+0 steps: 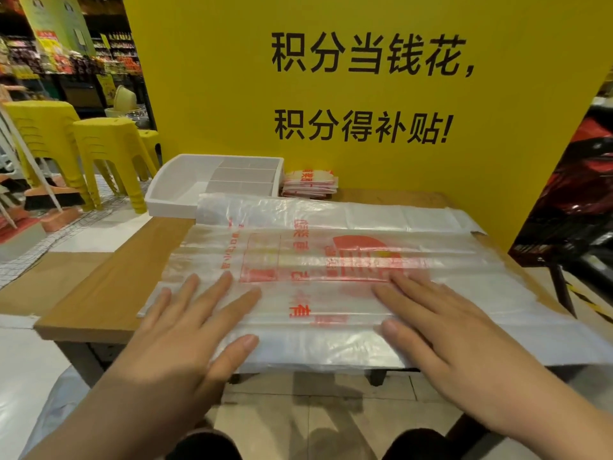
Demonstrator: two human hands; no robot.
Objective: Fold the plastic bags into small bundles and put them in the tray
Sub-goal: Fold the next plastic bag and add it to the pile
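Nearest the lens, pressing down with the left hand (185, 327) and the right hand (441, 323), fingers of both straight and fanned wide, gripping nothing, palms flat on the plastic bag (331, 260). Spread full width across the wooden table (109, 270), with the near edge hanging past the table's front and the right end trailing off the side.

Likely to go wrong from here: slipping of the slick film toward the lap on lifting either palm, for want of anything else pinning it down. Likely also a crooked first fold, given the wrinkles and the far edge curling up just in front of the tray (172, 197). Possibly trapped air too, springing a finished bundle open.

Behind the bag, at the table's far left corner, the white tray with grey dividers. Just right of it, a stack of folded bundles (308, 184) on the table, not in the tray.

Beyond, a tall yellow board (215, 94) with black lettering. To the left, stacked yellow stools (109, 151), a broom (49, 194) and stocked shop shelves (66, 54). At right, a glossy red-and-black shape (580, 200), too cropped to identify.
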